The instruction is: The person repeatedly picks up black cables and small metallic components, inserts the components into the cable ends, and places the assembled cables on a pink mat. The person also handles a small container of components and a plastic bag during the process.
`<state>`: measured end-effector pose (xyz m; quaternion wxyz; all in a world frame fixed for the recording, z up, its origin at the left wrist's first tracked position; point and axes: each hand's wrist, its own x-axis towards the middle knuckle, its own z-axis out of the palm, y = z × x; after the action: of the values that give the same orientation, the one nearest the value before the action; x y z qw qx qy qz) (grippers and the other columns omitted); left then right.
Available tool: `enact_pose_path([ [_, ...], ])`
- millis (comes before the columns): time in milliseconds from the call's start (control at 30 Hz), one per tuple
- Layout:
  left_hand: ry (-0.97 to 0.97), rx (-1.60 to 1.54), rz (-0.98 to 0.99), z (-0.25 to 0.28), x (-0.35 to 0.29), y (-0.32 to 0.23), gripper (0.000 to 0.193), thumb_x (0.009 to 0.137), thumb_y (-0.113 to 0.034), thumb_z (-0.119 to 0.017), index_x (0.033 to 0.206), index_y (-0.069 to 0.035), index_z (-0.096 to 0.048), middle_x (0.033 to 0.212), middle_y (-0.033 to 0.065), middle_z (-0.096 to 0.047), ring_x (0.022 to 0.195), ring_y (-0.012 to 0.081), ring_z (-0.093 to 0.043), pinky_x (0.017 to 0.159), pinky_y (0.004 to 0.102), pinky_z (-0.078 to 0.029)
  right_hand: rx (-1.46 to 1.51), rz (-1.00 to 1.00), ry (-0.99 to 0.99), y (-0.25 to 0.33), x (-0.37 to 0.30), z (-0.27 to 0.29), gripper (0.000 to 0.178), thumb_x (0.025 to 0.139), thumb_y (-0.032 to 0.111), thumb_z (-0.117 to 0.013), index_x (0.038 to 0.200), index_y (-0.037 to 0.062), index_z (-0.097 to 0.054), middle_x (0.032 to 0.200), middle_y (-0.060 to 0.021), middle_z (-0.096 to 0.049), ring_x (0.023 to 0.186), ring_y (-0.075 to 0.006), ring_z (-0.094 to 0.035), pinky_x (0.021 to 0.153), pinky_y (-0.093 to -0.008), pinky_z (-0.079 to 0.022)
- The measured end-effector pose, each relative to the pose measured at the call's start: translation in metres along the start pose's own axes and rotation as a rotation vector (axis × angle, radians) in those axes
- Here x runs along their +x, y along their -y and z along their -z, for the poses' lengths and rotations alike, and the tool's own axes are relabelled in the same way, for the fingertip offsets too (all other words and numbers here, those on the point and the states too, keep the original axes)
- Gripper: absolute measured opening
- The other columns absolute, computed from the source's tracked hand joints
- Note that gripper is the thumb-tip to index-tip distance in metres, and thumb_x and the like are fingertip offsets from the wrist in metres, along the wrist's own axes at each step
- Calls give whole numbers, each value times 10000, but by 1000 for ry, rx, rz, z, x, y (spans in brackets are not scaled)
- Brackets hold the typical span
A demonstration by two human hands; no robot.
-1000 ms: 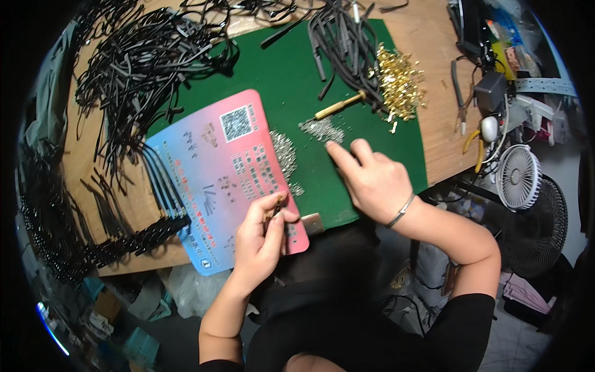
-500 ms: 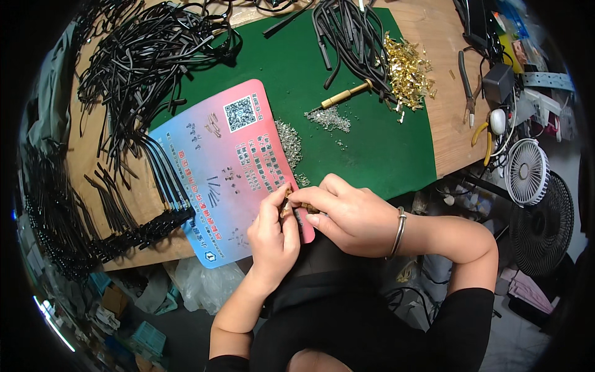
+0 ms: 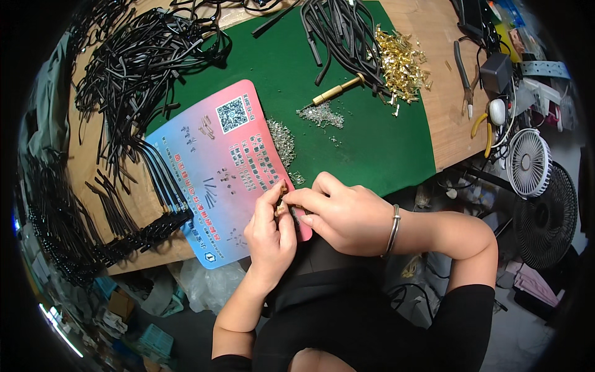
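Observation:
Above the near edge of a pink-and-blue printed mat (image 3: 214, 167), my two hands meet fingertip to fingertip. My left hand (image 3: 271, 235) is closed in a pinch on a small gold-coloured metal piece (image 3: 281, 203), mostly covered by the fingers. My right hand (image 3: 344, 217), with a silver bangle (image 3: 393, 230) on its wrist, has thumb and forefinger pressed in beside that piece. Whatever those fingers hold is hidden. Just beyond my hands lies a heap of small silver metal parts (image 3: 282, 144) along the mat's pink edge.
A green mat (image 3: 378, 149) carries a brass-handled tool (image 3: 338, 91), tiny silver parts (image 3: 323, 116), gold metal pieces (image 3: 401, 65) and black cables (image 3: 344, 34). More black cables (image 3: 136, 68) heap at left. Pliers (image 3: 465, 80) and a white fan (image 3: 528, 162) are at right.
The whole view has shifted slightly. My right fingers have shifted a little at the gold piece, and the brownish thing formerly visible under that hand is now covered. Both hands stay together.

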<state>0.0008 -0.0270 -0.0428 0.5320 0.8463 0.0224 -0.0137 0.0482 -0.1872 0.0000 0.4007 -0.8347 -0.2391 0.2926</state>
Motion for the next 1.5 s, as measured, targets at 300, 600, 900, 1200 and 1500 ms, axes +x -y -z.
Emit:
enact_pose_path([
  [300, 1, 64, -44, 1, 2, 0, 381, 772, 95, -495, 1144, 19, -536, 945, 182, -637, 822, 288, -656, 716, 322, -516, 629, -391, 312, 7, 20, 21, 285, 939, 170, -414, 1167, 9, -473, 825, -62, -564, 470, -96, -493, 451, -231, -428],
  [600, 45, 15, 10, 6, 5, -2, 345, 787, 79, -495, 1123, 22, -548, 944, 161, -642, 841, 216, -652, 763, 300, -496, 79, -123, 143, -1, 17, 0, 268, 889, 193, -462, 1109, 43, -433, 964, -226, -540, 862, -394, -577, 770, -447, -475],
  [900, -61, -217, 132, 9, 11, -6, 380, 892, 37, -447, 1270, 2, -433, 979, 158, -645, 758, 172, -634, 723, 261, -501, -245, -132, -64, 5, -8, 19, 329, 890, 204, -491, 1153, 22, -416, 941, -245, -564, 764, -411, -595, 683, -471, -495],
  [1200, 114, -88, -168, 45, 24, 13, 244, 804, 54, -560, 1021, -24, -637, 905, 133, -671, 692, 188, -656, 624, 283, -533, -126, -177, -9, 7, 49, 50, 309, 819, 322, -580, 781, 15, -577, 709, -186, -616, 716, -350, -621, 665, -425, -496],
  [1500, 546, -1230, 220, 69, 14, 5, 630, 878, -216, -499, 1381, 54, -234, 1407, 227, -316, 1246, 326, -414, 1004, 391, -369, -640, -304, -385, -8, 191, 133, 194, 769, 124, -519, 854, -3, -637, 887, -230, -644, 841, -357, -636, 716, -428, -518],
])
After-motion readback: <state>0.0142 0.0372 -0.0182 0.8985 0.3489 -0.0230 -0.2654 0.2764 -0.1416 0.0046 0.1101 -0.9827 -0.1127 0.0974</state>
